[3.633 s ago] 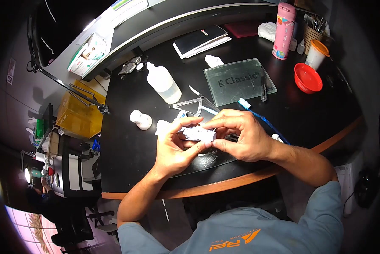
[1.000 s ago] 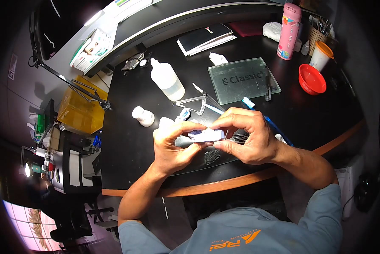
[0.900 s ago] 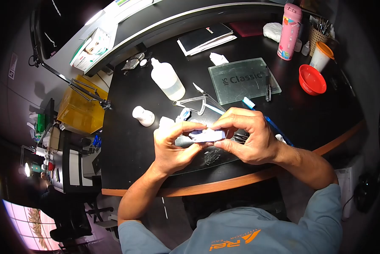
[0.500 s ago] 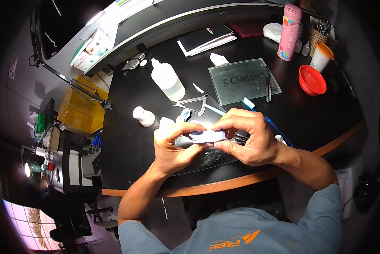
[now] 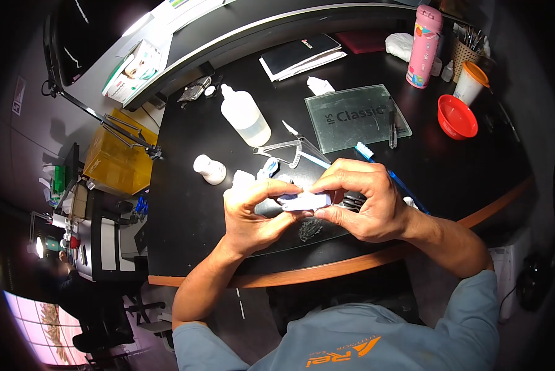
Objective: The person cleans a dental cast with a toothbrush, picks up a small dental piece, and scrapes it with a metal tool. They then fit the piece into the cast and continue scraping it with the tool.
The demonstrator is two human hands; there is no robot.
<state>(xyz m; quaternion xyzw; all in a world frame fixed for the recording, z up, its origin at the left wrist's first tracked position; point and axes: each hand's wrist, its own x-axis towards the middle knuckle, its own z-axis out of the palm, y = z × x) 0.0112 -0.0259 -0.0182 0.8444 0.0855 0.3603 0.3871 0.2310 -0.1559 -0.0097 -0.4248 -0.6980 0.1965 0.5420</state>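
Between my two hands is a small pale lavender-white block (image 5: 307, 202), plaster-like in look and partly covered by fingers. My left hand (image 5: 256, 212) pinches one end with thumb and fingertips. At the other end, my right hand (image 5: 365, 201) grips it the same way. Both hold it above the near part of the black desk. Just beyond my hands lie a clear protractor-like gauge (image 5: 288, 153) and a small blue-and-white item (image 5: 269, 167). A blue toothbrush (image 5: 398, 180) lies on the desk past my right hand, which hides part of what is beneath.
A squeeze bottle of liquid (image 5: 245, 116) and a small white bottle (image 5: 209, 170) stand left. Farther back are a glass slab (image 5: 352, 117) with a pen (image 5: 392, 128), a notebook (image 5: 302, 57), a red bowl (image 5: 456, 117), a cup (image 5: 470, 83) and a pink flask (image 5: 423, 46).
The pale block has tilted very slightly in my fingers. Both hands keep nearly the same place and grip; the things on the desk stay where they were.
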